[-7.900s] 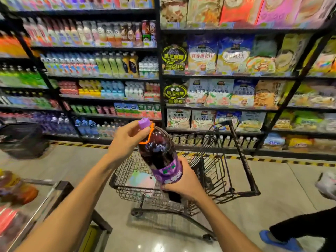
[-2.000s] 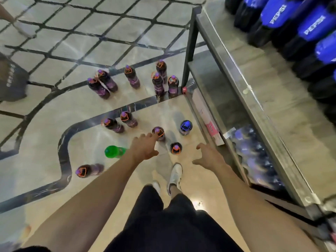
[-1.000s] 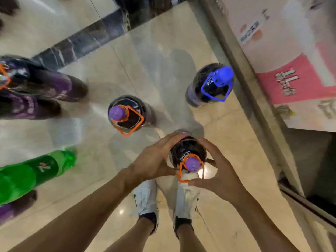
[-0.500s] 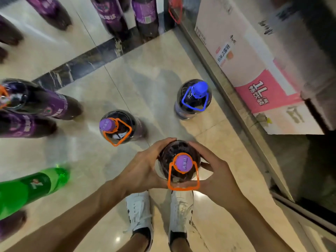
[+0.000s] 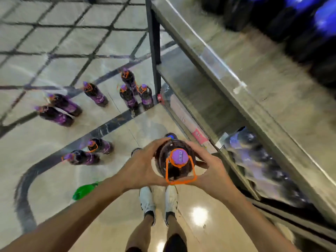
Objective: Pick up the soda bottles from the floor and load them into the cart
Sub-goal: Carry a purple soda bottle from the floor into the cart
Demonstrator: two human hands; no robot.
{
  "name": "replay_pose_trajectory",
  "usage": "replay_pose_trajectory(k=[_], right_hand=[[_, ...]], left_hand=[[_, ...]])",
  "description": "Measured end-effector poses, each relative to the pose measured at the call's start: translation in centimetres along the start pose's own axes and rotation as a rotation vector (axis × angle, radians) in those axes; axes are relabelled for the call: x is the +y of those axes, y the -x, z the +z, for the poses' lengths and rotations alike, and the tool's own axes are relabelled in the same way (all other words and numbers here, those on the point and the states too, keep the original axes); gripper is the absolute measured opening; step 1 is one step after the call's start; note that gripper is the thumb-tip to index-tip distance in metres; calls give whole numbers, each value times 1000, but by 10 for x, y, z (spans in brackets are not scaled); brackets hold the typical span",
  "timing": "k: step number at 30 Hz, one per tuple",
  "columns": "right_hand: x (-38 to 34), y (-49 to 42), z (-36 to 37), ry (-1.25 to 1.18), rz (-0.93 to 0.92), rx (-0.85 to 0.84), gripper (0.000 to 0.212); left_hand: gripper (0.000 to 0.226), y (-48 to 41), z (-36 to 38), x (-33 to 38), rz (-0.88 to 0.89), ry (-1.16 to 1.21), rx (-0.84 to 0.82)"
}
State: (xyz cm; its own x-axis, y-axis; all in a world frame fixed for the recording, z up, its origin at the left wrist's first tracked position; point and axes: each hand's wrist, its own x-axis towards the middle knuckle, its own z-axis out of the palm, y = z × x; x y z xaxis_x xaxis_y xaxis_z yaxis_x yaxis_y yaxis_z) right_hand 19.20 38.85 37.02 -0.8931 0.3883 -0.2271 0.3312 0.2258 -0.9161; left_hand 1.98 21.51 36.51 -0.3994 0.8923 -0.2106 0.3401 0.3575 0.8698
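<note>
I hold a dark purple soda bottle [image 5: 175, 163] with a purple cap and an orange carry handle, upright and high above the floor. My left hand [image 5: 141, 168] wraps its left side and my right hand [image 5: 211, 170] wraps its right side. Several more purple soda bottles stand on the floor: a pair [image 5: 91, 152] to the left, a cluster [image 5: 133, 91] near the shelf post, and others [image 5: 56, 110] farther left. A blue-capped bottle [image 5: 171, 136] peeks out just behind the held one. A green bottle [image 5: 84, 190] lies by my left forearm. No cart is in view.
A metal shelf unit [image 5: 209, 57] runs along the right, its black post [image 5: 154, 33] close to the bottle cluster. Wrapped bottle packs [image 5: 263, 166] sit on its lowest level. My feet in white shoes [image 5: 158, 202] stand directly below the held bottle.
The held bottle has risen off the floor between both hands. My head has come up, so the floor bottles look smaller and farther away.
</note>
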Motion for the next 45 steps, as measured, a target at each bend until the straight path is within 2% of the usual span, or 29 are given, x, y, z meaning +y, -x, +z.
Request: replay_pose_trajectory(k=[6, 11, 14, 20, 31, 40, 45], right_hand=[[-145, 45, -66, 52, -115, 28, 96], [-215, 94, -90, 73, -150, 192, 94], [-238, 128, -92, 27, -99, 306, 94], [-254, 200, -77, 15, 21, 611, 98], [-243, 396, -34, -56, 233, 1137, 94], [-216, 603, 1, -91, 357, 1509, 92], [-191, 714, 12, -106, 407, 1685, 91]], left_hand=[[109, 28, -69, 144, 110, -59, 21], [107, 41, -97, 226, 302, -117, -31], [104, 44, -104, 259, 412, -133, -107], [101, 39, -86, 304, 607, -136, -395], [96, 90, 61, 390, 831, -98, -865], [100, 207, 245, 473, 980, -114, -1218], [92, 281, 347, 511, 958, -114, -1408]])
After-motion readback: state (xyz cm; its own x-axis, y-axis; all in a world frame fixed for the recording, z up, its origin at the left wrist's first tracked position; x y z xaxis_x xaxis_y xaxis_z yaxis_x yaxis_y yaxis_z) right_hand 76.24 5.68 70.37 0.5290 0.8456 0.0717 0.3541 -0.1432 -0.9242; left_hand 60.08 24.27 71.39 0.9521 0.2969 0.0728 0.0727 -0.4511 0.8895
